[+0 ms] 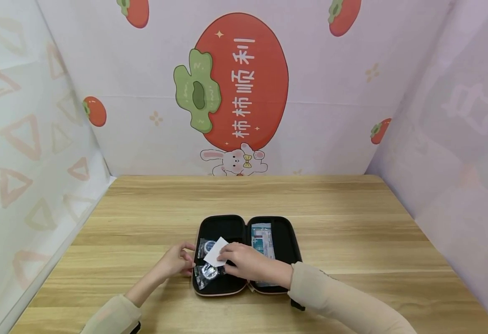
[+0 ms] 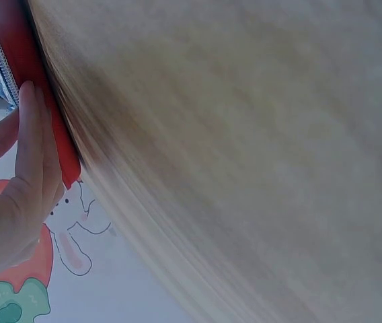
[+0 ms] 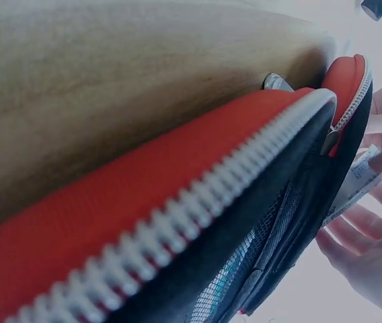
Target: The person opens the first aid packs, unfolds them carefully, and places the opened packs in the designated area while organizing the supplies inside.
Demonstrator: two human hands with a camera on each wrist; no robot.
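Note:
A zippered case [image 1: 223, 227], black inside with a red outer side, lies opened flat on the table. Over its left half my right hand [image 1: 248, 262] pinches a small white packet [image 1: 213, 253]; printed text shows on the packet [image 3: 358, 176] in the right wrist view. My left hand [image 1: 174, 260] is at the case's left edge, its straight fingers [image 2: 33, 134] against the red side. Two clear-wrapped round items lie in that half, the upper one [image 1: 207, 246] partly covered by the white packet, the lower one [image 1: 207, 273] nearer me.
In the case's right half sits a teal-and-white packet [image 1: 262, 239] behind mesh, partly hidden by my right wrist. The wooden table [image 1: 352, 222] meets a printed cloth backdrop [image 1: 323, 130] behind, with cloth walls on both sides.

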